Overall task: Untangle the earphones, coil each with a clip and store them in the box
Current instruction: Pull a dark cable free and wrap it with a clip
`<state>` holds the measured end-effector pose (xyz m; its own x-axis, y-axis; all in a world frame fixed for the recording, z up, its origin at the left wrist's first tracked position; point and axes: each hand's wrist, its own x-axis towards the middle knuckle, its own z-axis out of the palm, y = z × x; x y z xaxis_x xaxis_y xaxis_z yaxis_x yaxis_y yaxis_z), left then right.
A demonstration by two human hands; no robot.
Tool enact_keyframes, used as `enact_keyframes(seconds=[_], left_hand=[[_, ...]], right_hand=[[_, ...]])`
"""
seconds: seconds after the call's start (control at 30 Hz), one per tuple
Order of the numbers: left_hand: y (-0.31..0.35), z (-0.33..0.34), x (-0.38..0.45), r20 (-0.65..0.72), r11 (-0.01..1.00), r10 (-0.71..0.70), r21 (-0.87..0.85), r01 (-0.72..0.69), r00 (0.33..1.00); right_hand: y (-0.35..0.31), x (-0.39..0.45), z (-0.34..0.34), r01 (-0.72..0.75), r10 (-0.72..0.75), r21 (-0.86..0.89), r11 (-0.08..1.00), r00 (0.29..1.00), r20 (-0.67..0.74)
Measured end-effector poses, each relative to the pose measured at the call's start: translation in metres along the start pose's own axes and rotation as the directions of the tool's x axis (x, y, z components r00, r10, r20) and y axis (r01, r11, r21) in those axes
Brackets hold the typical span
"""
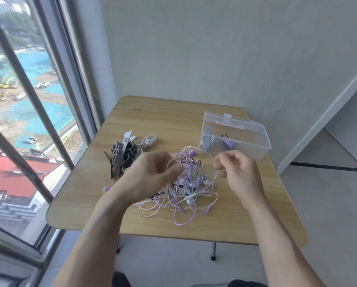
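Observation:
A tangle of purple, white and black earphone cables lies in the middle of the wooden table. My left hand is raised over its left side and pinches a pale cable loop. My right hand is to the right, fingers curled, pinching the same white cable that arcs between the hands. A pile of grey, black and white clips sits to the left. The clear plastic box stands open at the back right, with a coiled white earphone and a purple one inside.
A window with slanted bars runs along the left, close to the table's left edge. A plain wall stands behind the table. Bare tabletop shows in front of the tangle and at the back. One metal table leg shows below the front edge.

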<state>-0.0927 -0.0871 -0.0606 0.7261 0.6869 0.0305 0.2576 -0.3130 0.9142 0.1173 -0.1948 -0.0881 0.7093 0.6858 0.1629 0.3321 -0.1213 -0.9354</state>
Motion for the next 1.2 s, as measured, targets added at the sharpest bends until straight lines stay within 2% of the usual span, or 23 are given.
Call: enact_keyframes(seconds=[0.07,0.13,0.23,0.3,0.37,0.4,0.43,0.47,0.5,0.53,0.57,0.67,0.73,0.8,0.9,0.93,1.0,1.1,1.2], left_hand=[[0.001,0.004,-0.002,0.093,0.997,-0.027,0.069,0.02,0.995],[0.004,0.005,-0.002,0.127,0.992,-0.055,0.117,0.04,0.99],[0.009,0.003,-0.004,0.165,0.992,-0.091,0.101,0.075,0.982],[0.011,0.001,-0.003,0.139,0.993,-0.121,0.01,0.12,0.983],[0.01,0.001,-0.001,0.02,0.984,-0.161,-0.076,0.162,0.987],[0.008,0.003,0.0,-0.088,0.986,-0.164,-0.043,0.16,0.983],[0.006,0.004,0.002,-0.232,0.989,-0.133,0.038,0.146,0.964],[0.005,0.007,0.003,-0.379,0.985,-0.048,0.136,0.108,0.924],[0.006,0.01,0.003,-0.465,0.98,0.063,0.194,0.032,0.883],[0.011,0.014,0.003,-0.47,0.975,0.154,0.217,-0.056,0.869],[0.014,0.018,0.004,-0.42,0.964,0.233,0.215,-0.153,0.877],[0.025,0.033,0.009,-0.255,0.943,0.334,0.095,-0.32,0.908],[0.028,0.037,0.013,-0.288,0.942,0.328,0.029,-0.334,0.9],[0.025,0.035,0.018,-0.335,0.957,0.29,0.085,-0.278,0.896],[0.013,0.035,0.025,-0.241,0.962,0.203,0.231,-0.147,0.949],[0.011,0.037,0.026,-0.208,0.963,0.179,0.238,-0.127,0.962],[0.011,0.042,0.027,-0.234,0.97,0.197,0.187,-0.155,0.952],[0.023,0.048,0.024,-0.327,0.957,0.267,-0.018,-0.288,0.907],[0.041,0.055,0.019,-0.232,0.932,0.274,-0.177,-0.317,0.933]], right_hand=[[-0.001,-0.001,0.01,0.055,-0.047,-0.051,0.997,0.988,0.148],[-0.003,-0.002,0.021,0.106,-0.076,-0.106,0.989,0.964,0.255],[-0.009,-0.005,0.032,0.197,-0.128,-0.195,0.961,0.939,0.319],[-0.013,-0.006,0.035,0.208,-0.126,-0.223,0.953,0.935,0.333],[-0.016,-0.007,0.036,0.206,-0.121,-0.24,0.949,0.938,0.325],[-0.019,-0.008,0.035,0.201,-0.124,-0.226,0.953,0.941,0.315],[-0.023,-0.009,0.033,0.196,-0.132,-0.191,0.962,0.943,0.305],[-0.028,-0.009,0.031,0.19,-0.141,-0.142,0.971,0.944,0.297],[-0.035,-0.01,0.028,0.179,-0.146,-0.085,0.98,0.943,0.298],[-0.042,-0.011,0.025,0.169,-0.151,-0.033,0.985,0.94,0.305],[-0.048,-0.011,0.023,0.171,-0.164,0.005,0.985,0.934,0.318],[-0.065,-0.007,0.017,0.269,-0.247,-0.018,0.963,0.909,0.335],[-0.074,0.0,0.01,0.363,-0.32,-0.097,0.927,0.898,0.303],[-0.084,0.01,0.0,0.421,-0.389,-0.129,0.898,0.896,0.217],[-0.099,0.028,-0.016,0.382,-0.371,-0.093,0.919,0.921,0.115],[-0.104,0.034,-0.021,0.365,-0.357,-0.08,0.928,0.929,0.097],[-0.111,0.043,-0.028,0.332,-0.327,-0.059,0.941,0.941,0.081],[-0.116,0.047,-0.028,0.315,-0.302,-0.063,0.947,0.94,0.16],[-0.12,0.038,-0.016,0.362,-0.314,-0.113,0.925,0.898,0.307]])
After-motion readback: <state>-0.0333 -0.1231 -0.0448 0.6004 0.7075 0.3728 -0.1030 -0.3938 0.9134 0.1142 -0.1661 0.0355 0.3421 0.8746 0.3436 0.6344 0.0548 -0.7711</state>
